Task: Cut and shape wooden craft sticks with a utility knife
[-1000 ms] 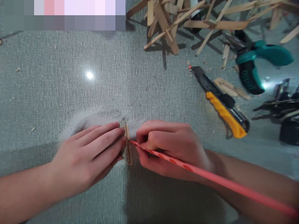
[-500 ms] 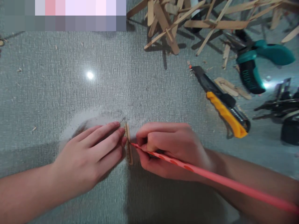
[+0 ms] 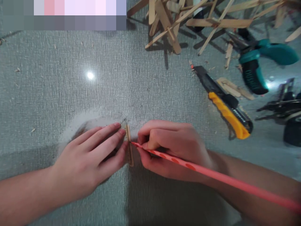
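My left hand point(image 3: 87, 160) lies flat with its fingers stretched out, the fingertips touching a narrow wooden stick point(image 3: 131, 155). Dark tick marks like a ruler's run along the stick's left side; I cannot tell whether they are on the stick or on a clear ruler over it. A small wire-like loop point(image 3: 125, 120) shows by the index fingertip. My right hand point(image 3: 171, 149) is closed around a pink pencil point(image 3: 211, 174) with red oval spots. The pencil's point meets the stick near its middle, and its back end runs out past my right wrist.
A yellow and black utility knife point(image 3: 227, 110) lies to the right, beside flat wood pieces point(image 3: 231, 88). Behind it are teal-handled pliers point(image 3: 254, 62) and a structure of craft sticks point(image 3: 218, 23). A dark metal tool point(image 3: 282, 106) is at the right edge. Wood shavings dot the grey table point(image 3: 141, 81).
The pencil's point has moved slightly up along the stick with my right hand. A lower finger of my left hand has shifted a little toward the stick.
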